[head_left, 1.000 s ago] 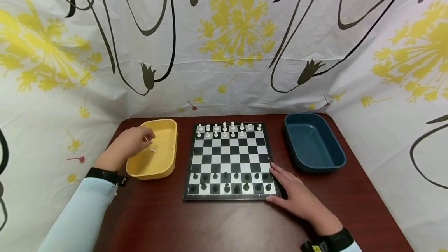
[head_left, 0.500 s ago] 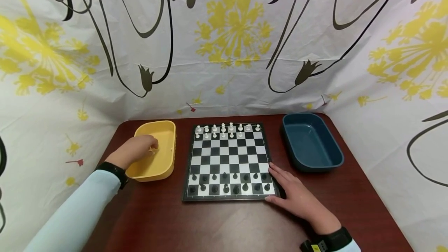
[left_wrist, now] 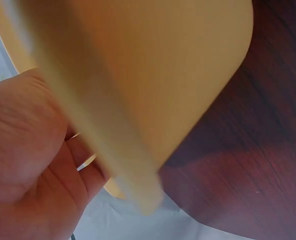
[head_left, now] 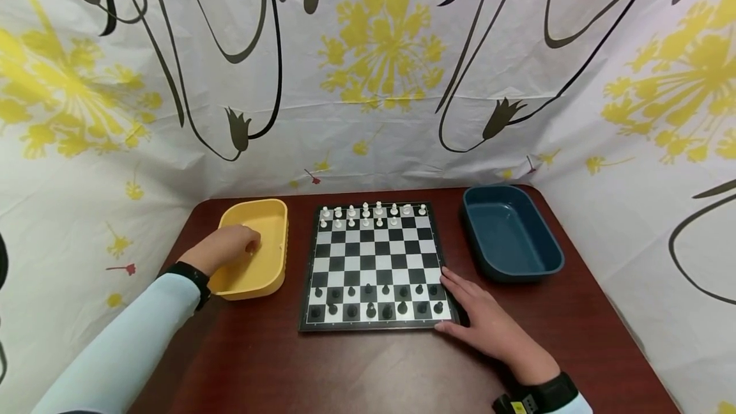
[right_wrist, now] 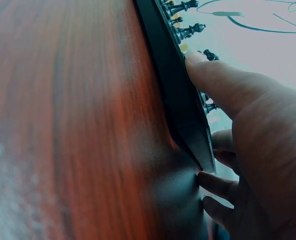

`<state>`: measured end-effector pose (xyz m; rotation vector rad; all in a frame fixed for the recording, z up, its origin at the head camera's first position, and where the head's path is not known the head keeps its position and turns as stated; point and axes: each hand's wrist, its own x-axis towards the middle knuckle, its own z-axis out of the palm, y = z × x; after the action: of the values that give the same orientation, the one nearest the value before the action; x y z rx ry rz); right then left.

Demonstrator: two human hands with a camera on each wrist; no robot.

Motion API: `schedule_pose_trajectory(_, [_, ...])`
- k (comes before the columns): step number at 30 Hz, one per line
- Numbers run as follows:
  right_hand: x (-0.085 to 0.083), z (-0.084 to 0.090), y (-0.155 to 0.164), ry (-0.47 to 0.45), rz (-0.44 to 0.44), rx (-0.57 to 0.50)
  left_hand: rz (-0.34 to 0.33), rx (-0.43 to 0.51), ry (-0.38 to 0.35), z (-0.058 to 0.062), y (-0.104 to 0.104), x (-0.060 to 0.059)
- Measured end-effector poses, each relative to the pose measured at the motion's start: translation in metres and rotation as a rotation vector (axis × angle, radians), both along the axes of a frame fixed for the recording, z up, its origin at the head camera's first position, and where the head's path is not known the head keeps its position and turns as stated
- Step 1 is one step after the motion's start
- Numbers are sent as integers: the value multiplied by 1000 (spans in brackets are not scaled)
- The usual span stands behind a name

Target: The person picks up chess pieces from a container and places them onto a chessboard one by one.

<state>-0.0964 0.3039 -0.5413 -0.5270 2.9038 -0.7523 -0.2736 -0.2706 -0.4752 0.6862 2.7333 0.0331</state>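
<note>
A black-and-white chessboard (head_left: 376,259) lies mid-table. White pieces (head_left: 368,214) stand along its far rows and black pieces (head_left: 379,299) along its near rows. My left hand (head_left: 232,245) reaches down into a yellow tub (head_left: 269,219) left of the board, fingers curled; what they touch is hidden. In the left wrist view the tub's wall (left_wrist: 153,75) fills the frame beside my palm (left_wrist: 33,150). My right hand (head_left: 468,312) lies flat at the board's near right corner. The right wrist view shows my thumb (right_wrist: 223,80) on the board's edge (right_wrist: 178,100).
An empty dark blue tub (head_left: 512,235) sits right of the board. The table (head_left: 356,369) is dark red-brown wood. A flowered white cloth (head_left: 368,82) closes in the back and both sides.
My left hand has dropped lower into the yellow tub and now covers the loose white piece seen there before. The right hand has stayed put.
</note>
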Motion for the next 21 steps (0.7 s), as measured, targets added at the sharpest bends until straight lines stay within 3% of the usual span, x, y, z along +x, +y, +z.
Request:
schedule_pose_trajectory(14, [1, -5, 3, 69, 30, -23, 54, -11, -18, 6, 0, 2])
schedule_pose_trajectory(21, [0, -7, 3, 73, 31, -26, 44, -1, -16, 5, -3, -1])
